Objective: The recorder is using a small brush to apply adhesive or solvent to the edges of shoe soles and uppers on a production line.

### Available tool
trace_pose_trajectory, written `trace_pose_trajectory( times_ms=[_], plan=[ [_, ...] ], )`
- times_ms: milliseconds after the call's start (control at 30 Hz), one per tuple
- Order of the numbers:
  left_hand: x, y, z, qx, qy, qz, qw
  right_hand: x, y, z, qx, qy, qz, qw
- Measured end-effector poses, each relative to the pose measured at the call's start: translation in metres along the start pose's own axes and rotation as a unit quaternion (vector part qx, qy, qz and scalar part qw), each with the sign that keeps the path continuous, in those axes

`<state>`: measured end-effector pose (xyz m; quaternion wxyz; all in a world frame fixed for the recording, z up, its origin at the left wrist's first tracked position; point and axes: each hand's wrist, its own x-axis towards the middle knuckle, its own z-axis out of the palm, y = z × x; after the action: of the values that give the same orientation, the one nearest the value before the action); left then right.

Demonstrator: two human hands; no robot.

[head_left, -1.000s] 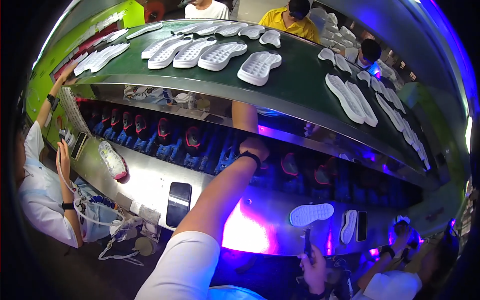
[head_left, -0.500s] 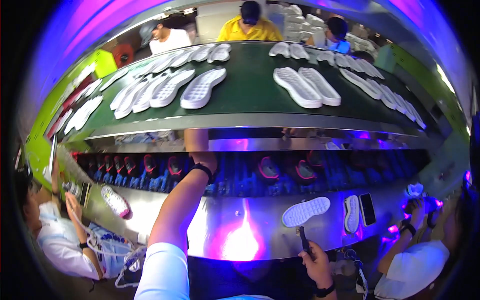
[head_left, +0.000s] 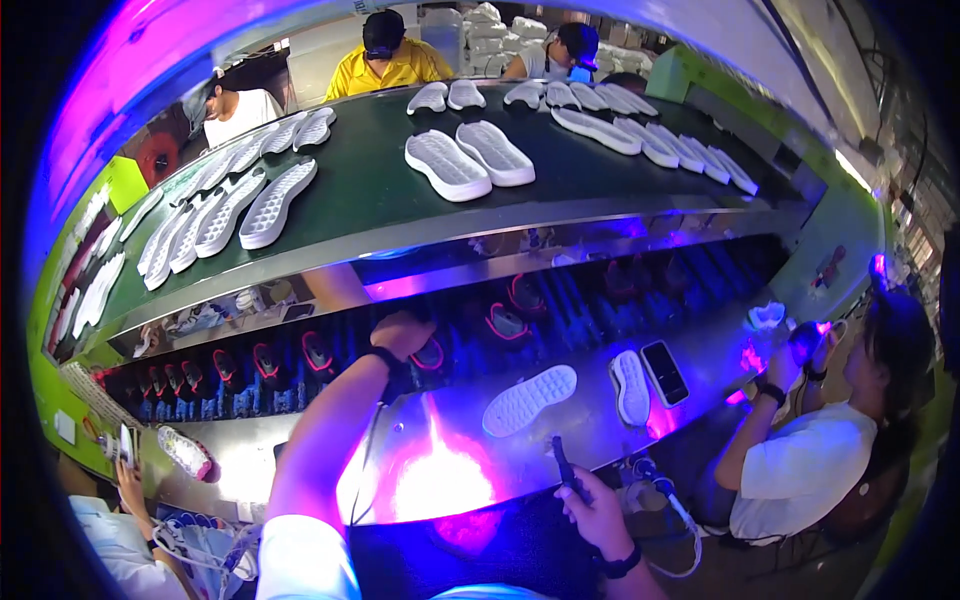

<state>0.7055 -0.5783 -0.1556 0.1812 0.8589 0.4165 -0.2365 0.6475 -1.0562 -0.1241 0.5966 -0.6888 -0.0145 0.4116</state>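
My left hand [head_left: 403, 335] reaches far over the metal bench to the lower conveyor, its fingers bent at the top of a dark shoe upper [head_left: 428, 356] with a red outline. The fingertips are partly hidden. In my right hand [head_left: 597, 508], near the bench's front edge, is a thin dark-handled brush-like tool [head_left: 563, 462], its tip pointing up and away from me. Just beyond the tip lies a white shoe sole [head_left: 530, 400], flat on the metal bench [head_left: 400, 428].
Dark red-outlined uppers [head_left: 317, 352] stand along the lower conveyor. White soles [head_left: 450, 165] line the green upper belt [head_left: 365, 190]. Another sole [head_left: 630, 387] and a phone [head_left: 664, 373] lie right. A white-and-pink shoe [head_left: 185, 453] is left. Co-workers sit on both sides and opposite.
My view has swung to the right, so the belt and bench appear shifted left and tilted. My left hand remains at the lower conveyor; my right still holds the tool near the sole.
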Motion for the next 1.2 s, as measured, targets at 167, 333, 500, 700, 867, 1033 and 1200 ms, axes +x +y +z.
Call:
trace_pose_trajectory(
  times_ms=[167,333,500,700,867,1033,1200],
  plan=[
    [-0.140,-0.022,-0.001,0.097,-0.056,0.124,0.986,0.008,0.008,-0.004,-0.028,-0.017,-0.024,0.999],
    [-0.255,-0.029,0.053,0.340,0.016,0.365,0.867,0.007,-0.010,0.003,-0.030,-0.022,-0.119,0.992],
    [-0.293,-0.029,0.106,0.410,0.187,0.424,0.786,-0.014,-0.042,0.001,-0.055,-0.032,-0.112,0.992],
    [-0.298,-0.039,0.055,0.100,0.217,0.497,0.834,-0.028,-0.048,0.004,-0.068,-0.051,-0.146,0.986],
    [-0.347,-0.064,0.066,-0.073,0.304,0.319,0.895,-0.015,-0.033,0.027,-0.149,-0.089,-0.173,0.970],
    [-0.389,-0.076,0.107,-0.067,0.287,0.299,0.908,0.002,-0.030,0.058,-0.208,-0.174,-0.184,0.945],
    [-0.407,-0.085,0.130,-0.086,0.242,0.300,0.919,0.024,-0.007,0.081,-0.209,-0.218,-0.184,0.935]
  ],
)
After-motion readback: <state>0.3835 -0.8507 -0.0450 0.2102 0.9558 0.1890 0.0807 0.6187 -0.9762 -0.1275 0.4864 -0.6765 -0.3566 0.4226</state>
